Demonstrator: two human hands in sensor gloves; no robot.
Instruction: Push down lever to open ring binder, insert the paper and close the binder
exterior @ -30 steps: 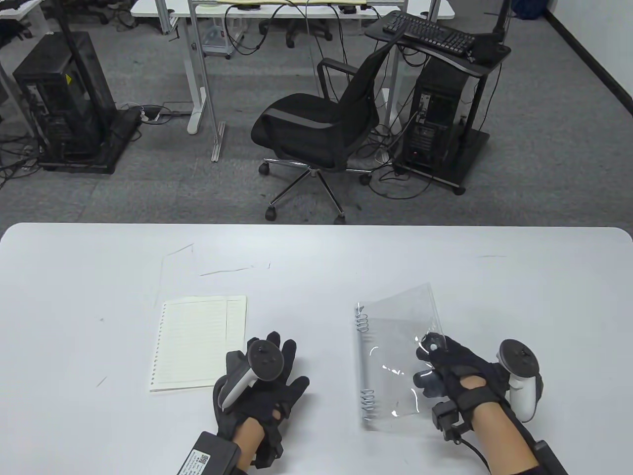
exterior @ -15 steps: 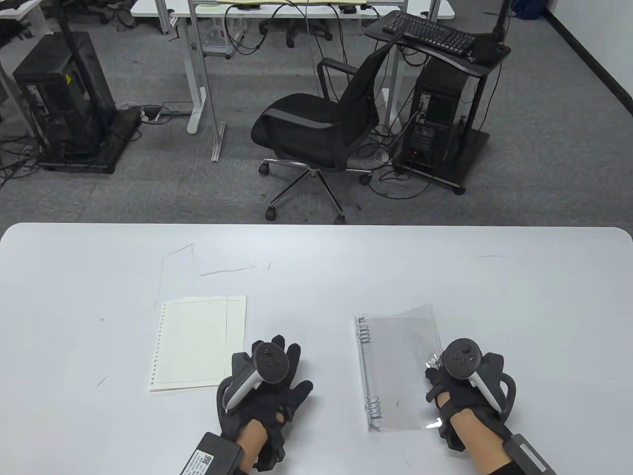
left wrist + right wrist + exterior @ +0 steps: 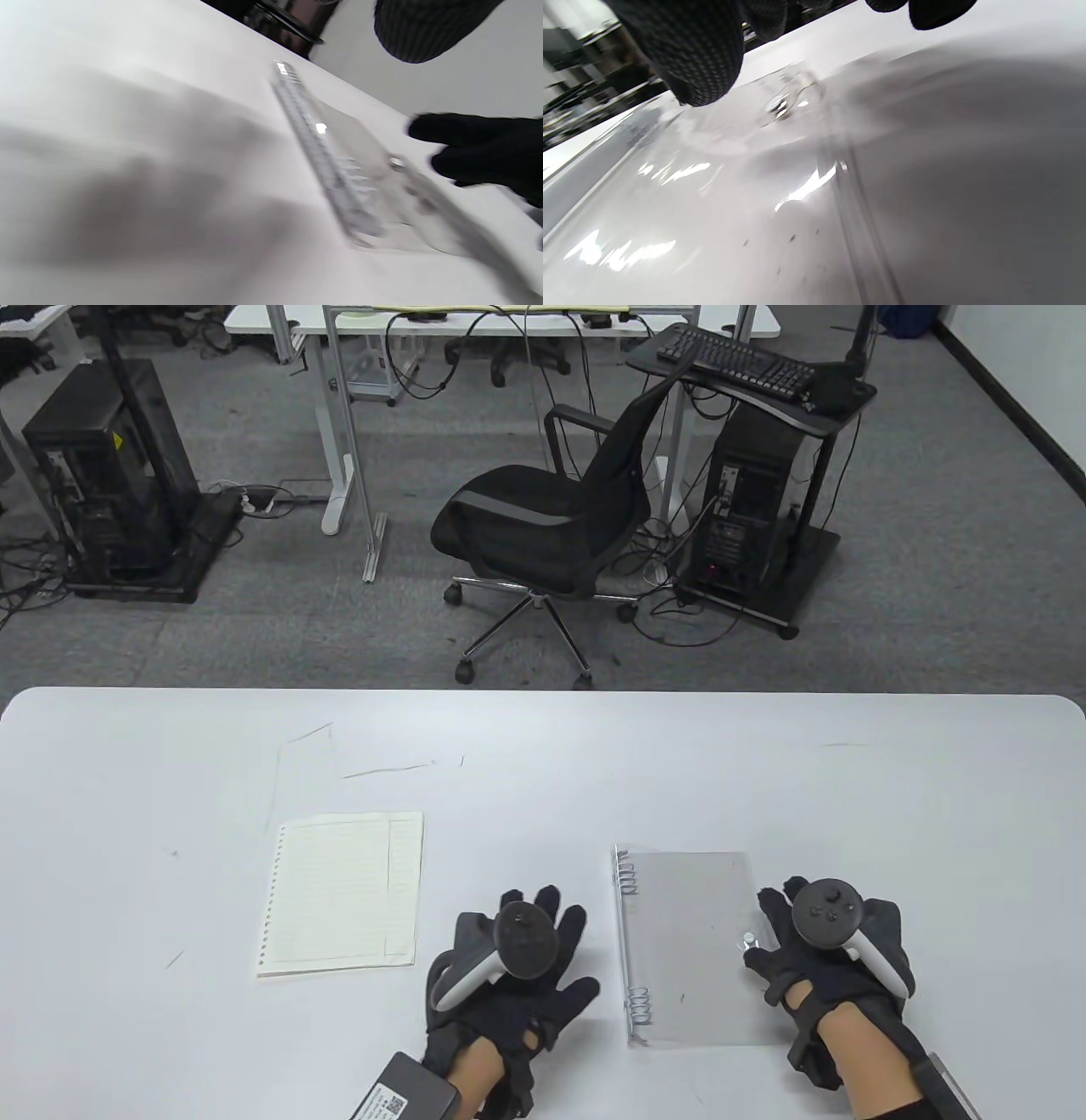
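The clear binder [image 3: 687, 950] lies flat on the bench, ring spine running away along its left edge — nearer the left hand [image 3: 509, 976]; both hands, right hand [image 3: 827, 954] included, spread, holding nothing.

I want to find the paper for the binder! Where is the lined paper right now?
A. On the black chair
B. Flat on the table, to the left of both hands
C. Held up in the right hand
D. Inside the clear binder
B: in the table view the lined paper lies flat on the table, left of the left hand, while the clear binder sits by the right hand.
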